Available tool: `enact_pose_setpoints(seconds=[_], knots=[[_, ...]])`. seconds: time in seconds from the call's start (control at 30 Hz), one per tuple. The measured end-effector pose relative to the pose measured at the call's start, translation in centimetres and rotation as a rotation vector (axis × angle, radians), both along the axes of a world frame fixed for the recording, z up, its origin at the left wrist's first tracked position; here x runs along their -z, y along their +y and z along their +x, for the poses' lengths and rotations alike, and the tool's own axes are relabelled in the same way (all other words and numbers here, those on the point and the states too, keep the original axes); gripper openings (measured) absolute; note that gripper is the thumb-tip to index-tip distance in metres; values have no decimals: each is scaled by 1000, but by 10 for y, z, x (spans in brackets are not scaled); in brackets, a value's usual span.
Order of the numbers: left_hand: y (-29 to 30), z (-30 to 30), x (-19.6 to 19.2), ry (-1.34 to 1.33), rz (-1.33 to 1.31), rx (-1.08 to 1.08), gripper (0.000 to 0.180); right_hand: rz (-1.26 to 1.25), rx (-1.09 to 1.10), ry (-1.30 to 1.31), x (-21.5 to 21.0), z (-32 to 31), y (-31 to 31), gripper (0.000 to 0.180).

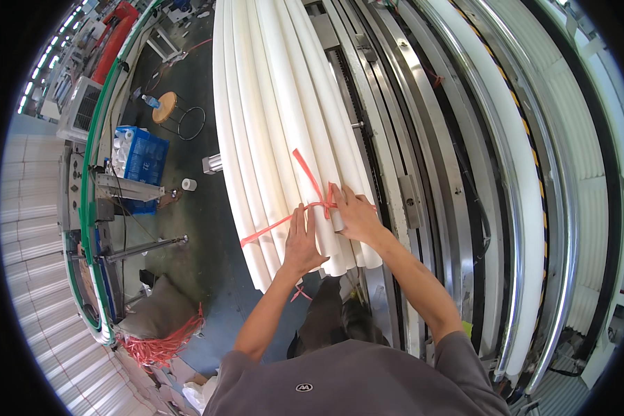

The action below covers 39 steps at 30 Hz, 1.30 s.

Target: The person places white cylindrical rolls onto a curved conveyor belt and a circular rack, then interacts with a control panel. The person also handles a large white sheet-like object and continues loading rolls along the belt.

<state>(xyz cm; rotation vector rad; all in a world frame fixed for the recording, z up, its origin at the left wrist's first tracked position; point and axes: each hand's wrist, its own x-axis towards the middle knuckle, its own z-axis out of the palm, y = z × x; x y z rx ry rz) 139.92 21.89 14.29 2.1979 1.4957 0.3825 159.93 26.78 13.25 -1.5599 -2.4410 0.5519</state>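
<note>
A long bundle of white rolls (260, 125) lies in front of me, its near ends reaching toward my body. A red strap (267, 230) crosses the bundle and is knotted on top, with a loose tail lying up along the rolls. My left hand (303, 243) rests on the rolls just left of the knot, fingers stretched out together and thumb apart. Beside the knot on the right, my right hand (356, 216) lies over the rolls with its fingers spread, the fingertips near a short strap end. What lies under its palm is hidden.
Long metal rails and rollers (457, 159) of a machine run close along the bundle's right side. On the left floor stand a round stool (165, 107), a blue crate (147, 159) with white spools and a loose spool (189, 184). Red straps (163, 343) are piled beside a grey cushion (158, 310).
</note>
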Motion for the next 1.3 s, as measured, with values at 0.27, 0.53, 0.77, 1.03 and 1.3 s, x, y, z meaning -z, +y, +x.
enact_pose_setpoints(seconds=[0.27, 0.53, 0.77, 1.03, 1.3], knots=[[70, -14, 58, -166, -318, -489, 93, -667, 298, 818, 13, 0, 2, 113], [51, -1, 35, -706, -498, -20, 91, -652, 714, 555, -5, -52, 89, 105], [24, -5, 56, -203, -219, 135, 49, 8, -333, 610, -55, 48, 118, 41], [121, 88, -24, -1646, -1112, -453, 97, -755, 759, 600, -192, 99, -280, 80], [95, 172, -87, -1831, -1258, -91, 75, -676, 1416, -114, -248, 113, -761, 94]])
